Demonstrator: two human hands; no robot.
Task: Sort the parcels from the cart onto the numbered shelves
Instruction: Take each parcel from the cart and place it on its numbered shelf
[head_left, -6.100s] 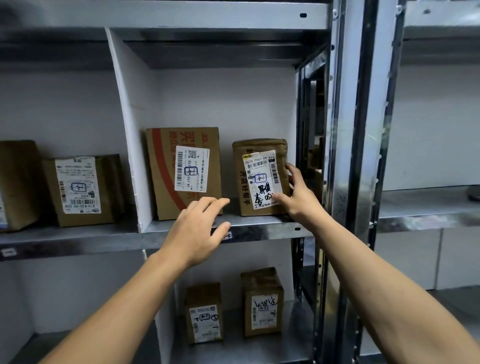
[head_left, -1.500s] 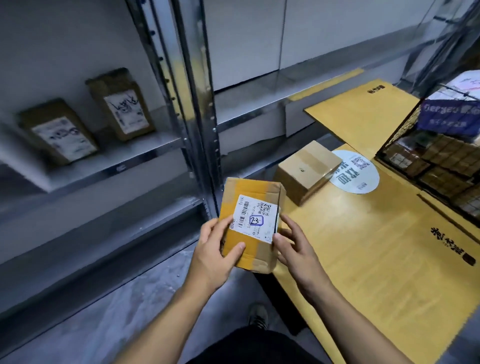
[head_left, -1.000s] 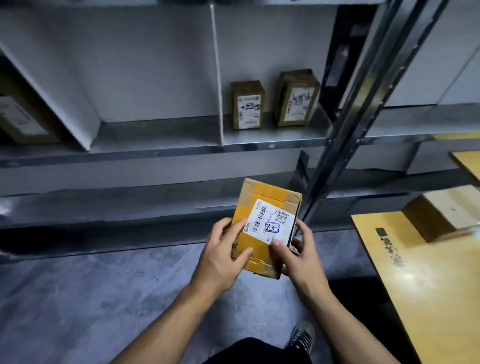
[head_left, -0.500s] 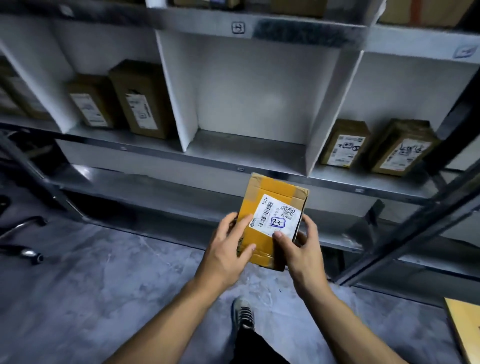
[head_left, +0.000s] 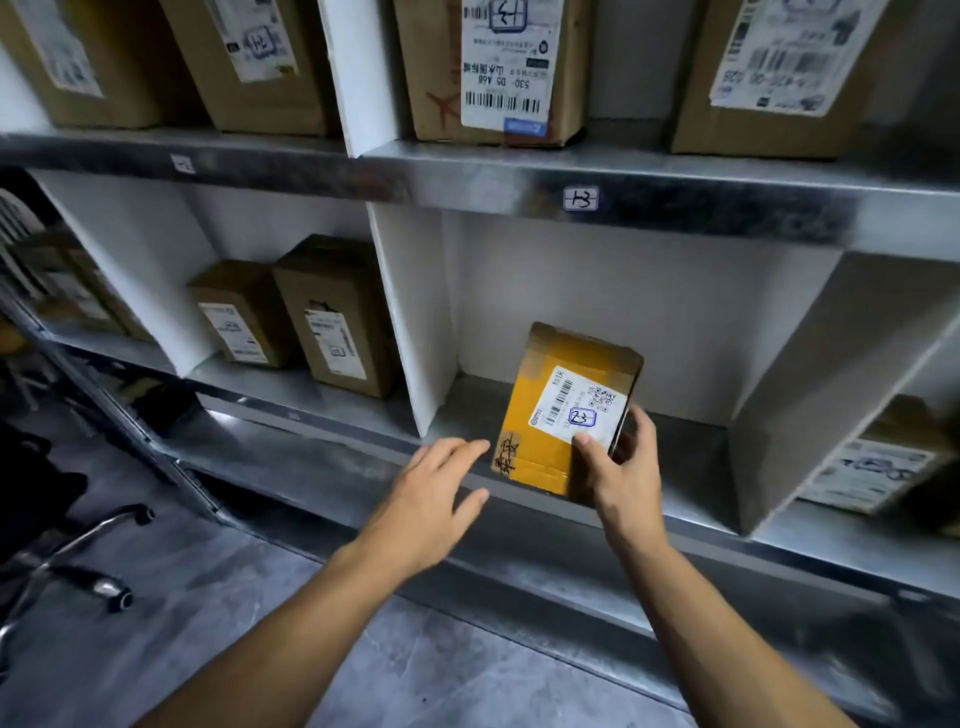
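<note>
Though the view's top edge cuts off the brown parcels (head_left: 498, 73) on the upper shelf (head_left: 727, 208), the lower shelf (head_left: 691, 467) shows a yellow parcel (head_left: 524, 441) tilted at its front edge, between white dividers (head_left: 415, 322). Right hand (head_left: 623, 478) grips its right side, hiding that corner; left hand (head_left: 431, 499) hovers just beside it, fingers spread, holding nothing

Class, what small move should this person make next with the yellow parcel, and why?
Probably push the yellow parcel further back and stand it upright: it sits tilted at the front edge of the shelf, the right hand grips its lower corner, and the left hand hovers open beside it.
</note>
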